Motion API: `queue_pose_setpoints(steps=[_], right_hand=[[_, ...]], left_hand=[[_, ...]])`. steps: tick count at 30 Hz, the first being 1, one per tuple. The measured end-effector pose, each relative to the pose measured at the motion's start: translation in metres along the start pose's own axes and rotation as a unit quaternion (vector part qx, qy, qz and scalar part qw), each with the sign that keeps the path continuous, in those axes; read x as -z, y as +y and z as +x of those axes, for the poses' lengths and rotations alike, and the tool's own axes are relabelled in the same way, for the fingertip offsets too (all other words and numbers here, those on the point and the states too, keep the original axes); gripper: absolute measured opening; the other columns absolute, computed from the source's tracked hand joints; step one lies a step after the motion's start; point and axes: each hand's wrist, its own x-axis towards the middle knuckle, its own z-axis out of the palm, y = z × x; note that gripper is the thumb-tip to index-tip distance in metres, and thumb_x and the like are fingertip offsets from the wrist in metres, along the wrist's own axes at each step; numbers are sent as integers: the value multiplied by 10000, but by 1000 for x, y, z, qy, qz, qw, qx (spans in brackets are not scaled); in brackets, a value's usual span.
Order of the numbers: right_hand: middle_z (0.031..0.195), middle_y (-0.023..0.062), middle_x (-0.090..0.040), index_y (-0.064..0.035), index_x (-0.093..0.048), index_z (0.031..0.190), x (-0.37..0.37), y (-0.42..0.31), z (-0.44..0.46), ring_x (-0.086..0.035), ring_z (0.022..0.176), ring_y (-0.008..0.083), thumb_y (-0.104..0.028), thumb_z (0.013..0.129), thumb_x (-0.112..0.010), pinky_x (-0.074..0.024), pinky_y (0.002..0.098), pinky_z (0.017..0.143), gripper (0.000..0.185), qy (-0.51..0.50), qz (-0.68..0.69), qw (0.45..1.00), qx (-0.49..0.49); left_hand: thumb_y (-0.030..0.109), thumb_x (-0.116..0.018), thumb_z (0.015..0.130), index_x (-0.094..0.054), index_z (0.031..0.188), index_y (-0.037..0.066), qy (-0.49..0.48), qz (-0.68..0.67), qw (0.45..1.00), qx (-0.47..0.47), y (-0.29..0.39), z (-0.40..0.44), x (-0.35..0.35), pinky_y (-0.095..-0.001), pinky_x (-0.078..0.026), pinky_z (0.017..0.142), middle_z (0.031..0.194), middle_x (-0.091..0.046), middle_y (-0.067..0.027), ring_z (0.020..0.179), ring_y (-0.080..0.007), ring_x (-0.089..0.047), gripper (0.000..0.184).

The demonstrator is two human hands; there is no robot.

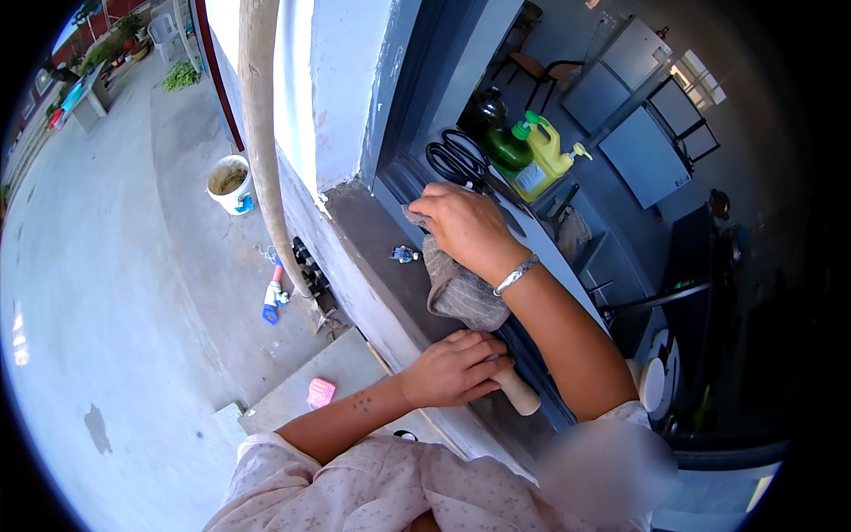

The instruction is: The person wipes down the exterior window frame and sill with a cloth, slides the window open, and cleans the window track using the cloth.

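My right hand (470, 229), with a silver bracelet at the wrist, is closed on a grey cloth (456, 284) that hangs down over the window sill. Below it, my left hand (456, 368) has its fingers curled over a pale, rounded wooden rod (517, 392). Only one end of the rod shows; the rest lies under the fingers. A small blue figurine (404, 254) is on the sill, left of the cloth.
Inside the window, black-handled scissors (459, 158), a green pump bottle (508, 146) and a yellow pump bottle (550, 155) stand close to my right hand. Outside below are a white bucket (230, 183), a wooden pole (259, 115) and a pink object (321, 392).
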Motion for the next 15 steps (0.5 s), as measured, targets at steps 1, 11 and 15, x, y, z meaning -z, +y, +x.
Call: queue_pose_setpoints(steps=[1, 11, 15], right_hand=[[1019, 96, -682, -45, -745, 1045, 1, 0, -4, -668, 964, 305, -36, 874, -617, -548, 404, 819, 214, 1, 0, 1000, -4], [1014, 69, -693, -67, -765, 1007, 15, -5, -47, -678, 941, 286, -54, 857, -629, -551, 392, 816, 203, -7, -3, 1000, -23], [1011, 68, -692, -70, -765, 1004, 17, -2, -57, -679, 938, 283, -57, 859, -625, -551, 390, 818, 202, -22, 6, 999, -31]], left_hand=[[224, -766, 804, -664, 1156, 88, -4, 8, 1000, -3, 0, 0, 0, -376, -499, 904, 1151, -610, -78, 1040, -257, -601, 391], [252, -796, 796, -672, 1188, 117, -46, 11, 999, 9, 3, 1, 2, -374, -510, 875, 1161, -607, -56, 1019, -249, -606, 432], [197, -812, 722, -663, 1165, 78, -52, 25, 998, 9, 6, 1, -1, -359, -521, 906, 1155, -581, -58, 1062, -235, -579, 482]])
